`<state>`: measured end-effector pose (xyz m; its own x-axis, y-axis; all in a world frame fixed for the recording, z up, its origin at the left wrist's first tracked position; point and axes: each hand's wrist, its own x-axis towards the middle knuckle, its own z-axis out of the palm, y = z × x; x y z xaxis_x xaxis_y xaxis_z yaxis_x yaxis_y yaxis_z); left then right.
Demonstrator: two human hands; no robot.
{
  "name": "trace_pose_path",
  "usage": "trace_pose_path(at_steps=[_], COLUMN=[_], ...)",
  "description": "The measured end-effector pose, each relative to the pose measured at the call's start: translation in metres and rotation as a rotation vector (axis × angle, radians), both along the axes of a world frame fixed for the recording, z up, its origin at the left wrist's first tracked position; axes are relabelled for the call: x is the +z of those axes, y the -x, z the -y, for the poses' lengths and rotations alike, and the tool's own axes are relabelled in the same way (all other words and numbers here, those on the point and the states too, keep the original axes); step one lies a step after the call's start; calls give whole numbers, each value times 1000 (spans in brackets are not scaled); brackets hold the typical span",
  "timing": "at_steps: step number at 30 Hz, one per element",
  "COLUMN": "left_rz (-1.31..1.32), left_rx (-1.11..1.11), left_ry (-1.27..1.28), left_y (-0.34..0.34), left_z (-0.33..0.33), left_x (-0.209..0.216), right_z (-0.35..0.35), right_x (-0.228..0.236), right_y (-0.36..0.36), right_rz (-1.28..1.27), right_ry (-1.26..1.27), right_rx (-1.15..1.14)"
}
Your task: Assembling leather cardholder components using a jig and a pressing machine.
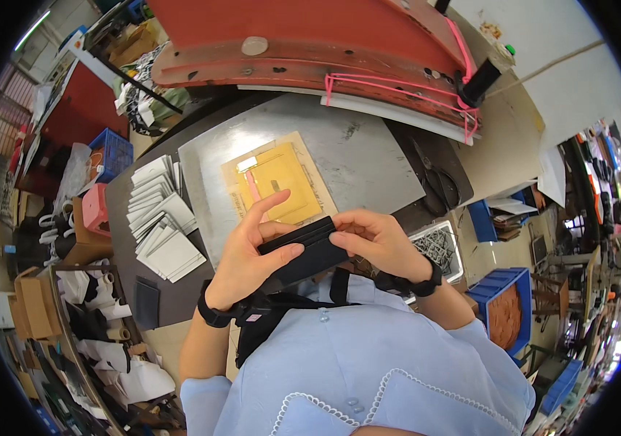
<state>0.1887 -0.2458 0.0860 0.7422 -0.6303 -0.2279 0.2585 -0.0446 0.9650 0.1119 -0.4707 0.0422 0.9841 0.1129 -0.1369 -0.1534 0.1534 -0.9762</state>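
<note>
Between my two hands is a black card holder (pixel 310 256) with layered slot edges along its upper side. My left hand (pixel 252 254) grips its left end, thumb on the front face and index finger raised. At the right end, my right hand (pixel 372 240) pinches the upper corner between thumb and fingers. Just beyond them, a yellow template (pixel 286 182) lies on a tan board (pixel 319 190). That board rests on a grey metal plate (pixel 368 156).
White flat pieces (pixel 165 218) lie in overlapping rows to the left, near a dark wallet-like piece (pixel 147 301). Large black scissors (pixel 437 182) and a tray of small metal parts (pixel 437 247) are at right. A red machine (pixel 288 43) overhangs the plate's far side.
</note>
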Motion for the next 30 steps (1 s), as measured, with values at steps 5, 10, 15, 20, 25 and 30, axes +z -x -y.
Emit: trace_pose_path(at_steps=[5,10,15,20,25,30], left_rz=[-147,-153,-107,-119,-89,-171], left_rx=[254,402,468,557,555,688], left_ry=[125,171,136,144,104,159], left_y=[6,23,29,30,29,33], left_z=[-27,-52,-59,-52,-58,-69], left_x=[-19,-38,-42,-45,-52,-60], right_z=[-22,-43,-56,-62,-65,-82], right_x=[-2,-10,-21,-22,-30,-31], right_y=[-16,-22,-29,-35,-43,-49], right_rz=[-36,-92,-126,-114,-99,-56], right_ry=[-2,-125,-149,-223,-166,41], right_rx=[-90,-90,-129,-171,-162,-107])
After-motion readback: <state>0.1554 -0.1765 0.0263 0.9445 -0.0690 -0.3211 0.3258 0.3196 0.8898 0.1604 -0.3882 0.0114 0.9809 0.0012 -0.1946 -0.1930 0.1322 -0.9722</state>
